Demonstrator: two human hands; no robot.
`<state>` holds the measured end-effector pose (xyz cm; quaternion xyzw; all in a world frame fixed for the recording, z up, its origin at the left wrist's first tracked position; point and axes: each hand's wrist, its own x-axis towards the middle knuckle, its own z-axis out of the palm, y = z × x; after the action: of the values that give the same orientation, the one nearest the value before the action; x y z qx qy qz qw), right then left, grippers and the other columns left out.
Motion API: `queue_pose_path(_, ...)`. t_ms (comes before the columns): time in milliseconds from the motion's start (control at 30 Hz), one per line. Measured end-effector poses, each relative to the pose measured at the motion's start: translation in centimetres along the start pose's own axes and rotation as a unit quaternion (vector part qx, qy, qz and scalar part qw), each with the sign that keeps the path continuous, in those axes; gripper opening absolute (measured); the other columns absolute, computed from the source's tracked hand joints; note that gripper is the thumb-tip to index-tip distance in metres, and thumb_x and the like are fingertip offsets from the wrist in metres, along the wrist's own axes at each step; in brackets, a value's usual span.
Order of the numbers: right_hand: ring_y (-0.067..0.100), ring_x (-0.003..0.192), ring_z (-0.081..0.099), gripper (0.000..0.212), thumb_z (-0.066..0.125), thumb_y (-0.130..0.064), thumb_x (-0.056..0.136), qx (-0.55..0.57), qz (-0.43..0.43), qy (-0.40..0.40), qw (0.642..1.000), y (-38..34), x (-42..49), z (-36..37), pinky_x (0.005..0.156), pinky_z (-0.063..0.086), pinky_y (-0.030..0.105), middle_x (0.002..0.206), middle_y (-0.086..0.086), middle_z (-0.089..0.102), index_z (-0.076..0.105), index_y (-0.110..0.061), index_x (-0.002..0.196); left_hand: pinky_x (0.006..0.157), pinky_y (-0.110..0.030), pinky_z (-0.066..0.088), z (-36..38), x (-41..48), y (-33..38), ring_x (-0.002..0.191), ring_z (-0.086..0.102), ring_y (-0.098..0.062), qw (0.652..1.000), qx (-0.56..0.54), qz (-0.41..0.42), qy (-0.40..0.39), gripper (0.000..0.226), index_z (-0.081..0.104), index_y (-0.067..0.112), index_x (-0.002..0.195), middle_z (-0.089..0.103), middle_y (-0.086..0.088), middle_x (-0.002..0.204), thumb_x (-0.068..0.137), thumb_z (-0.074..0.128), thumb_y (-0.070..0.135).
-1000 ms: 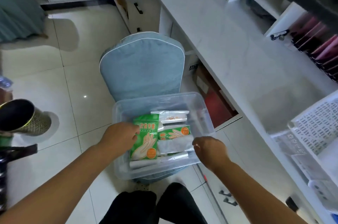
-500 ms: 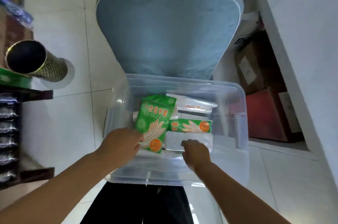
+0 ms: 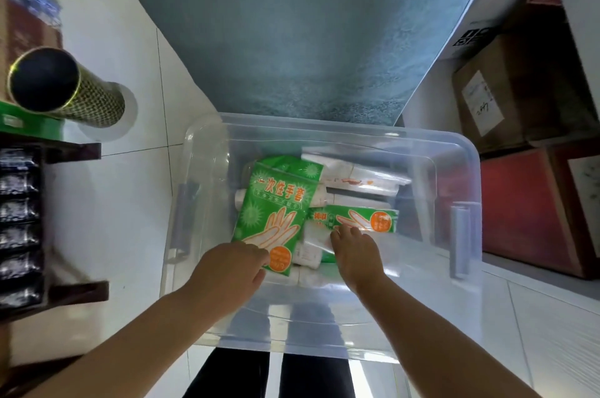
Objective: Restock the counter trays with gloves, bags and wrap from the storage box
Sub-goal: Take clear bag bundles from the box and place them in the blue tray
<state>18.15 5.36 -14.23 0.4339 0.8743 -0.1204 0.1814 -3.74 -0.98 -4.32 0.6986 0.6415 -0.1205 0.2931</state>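
Observation:
A clear plastic storage box (image 3: 454, 150) sits on a blue padded chair seat in front of me. Inside lies a large green glove pack (image 3: 276, 202), with my left hand (image 3: 227, 271) gripping its near lower corner. A smaller green glove pack (image 3: 363, 219) lies to its right. My right hand (image 3: 354, 251) rests fingers-down on a white packet (image 3: 316, 233) just below that smaller pack; whether it grips the packet I cannot tell. White and clear packets and rolls (image 3: 357, 180) fill the back of the box.
The blue chair back (image 3: 302, 24) rises behind the box. A gold patterned tube (image 3: 65, 89) and a dark shelf with packets (image 3: 19, 219) stand at the left. Cardboard and red boxes (image 3: 519, 137) are stacked under the counter at the right.
The view has dropped closer over the box, the counter leaving the frame. My right hand moved from the box's near rim inside onto the packets. My left hand stays on the large green pack.

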Motion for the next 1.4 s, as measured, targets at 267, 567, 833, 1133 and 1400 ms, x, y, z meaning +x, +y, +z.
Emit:
queue_pose_path(267,0.03,0.082,0.064,0.019,0.054,-0.018,0.083,0.25,0.178,0.008,0.952,1.9,-0.6,-3.8,0.064,0.046,0.031,0.092,0.008,0.07,0.064,-0.016,0.099,0.058,-0.028,0.045,-1.8,0.0,1.5,0.069,0.058,-0.016,0.998,-0.058,-0.019,0.021,0.02,0.062,0.022,0.09,0.067,0.002,0.082,0.088,0.043,0.027)
queue_pose_path(567,0.02,0.073,0.066,0.023,0.057,0.009,0.075,0.793,0.165,-0.023,0.586,-0.5,-2.7,-13.0,0.067,0.054,0.028,0.078,0.007,0.071,0.071,-0.005,0.086,0.072,-0.032,0.046,-4.5,1.8,5.2,0.084,0.059,-0.022,0.896,-0.43,-0.077,0.083,0.011,0.058,0.019,0.09,0.063,0.001,0.085,0.089,0.056,0.03)
queue_pose_path(833,0.018,0.08,0.054,0.032,0.074,-0.008,0.074,0.692,0.18,-0.022,0.699,-3.6,-2.8,-10.9,0.071,0.044,0.034,0.088,0.019,0.061,0.055,-0.006,0.099,0.055,-0.02,0.045,-5.0,3.0,5.5,0.06,0.059,-0.007,0.694,-0.66,-0.231,0.172,0.011,0.057,0.02,0.074,0.063,0.01,0.066,0.085,0.061,0.02)
queue_pose_path(1133,0.025,0.106,0.056,0.028,0.063,-0.01,0.085,0.351,0.217,0.178,0.894,2.7,3.2,-7.3,0.088,0.042,0.033,0.116,0.009,0.062,0.06,-0.01,0.112,0.066,-0.034,0.047,-1.9,4.1,0.8,0.073,0.062,-0.027,0.644,-0.648,-0.337,0.229,0.012,0.062,0.01,0.085,0.067,-0.011,0.083,0.082,0.063,0.021)
queue_pose_path(1400,0.031,0.104,0.055,0.039,0.062,-0.022,0.085,0.062,0.127,0.082,0.987,4.8,8.4,-2.9,0.088,0.038,0.038,0.114,0.012,0.063,0.054,-0.011,0.121,0.056,-0.028,0.044,-0.3,4.1,-0.5,0.063,0.06,-0.019,0.624,-0.677,-0.342,0.191,0.004,0.064,0.015,0.079,0.068,-0.006,0.075,0.08,0.061,0.013)
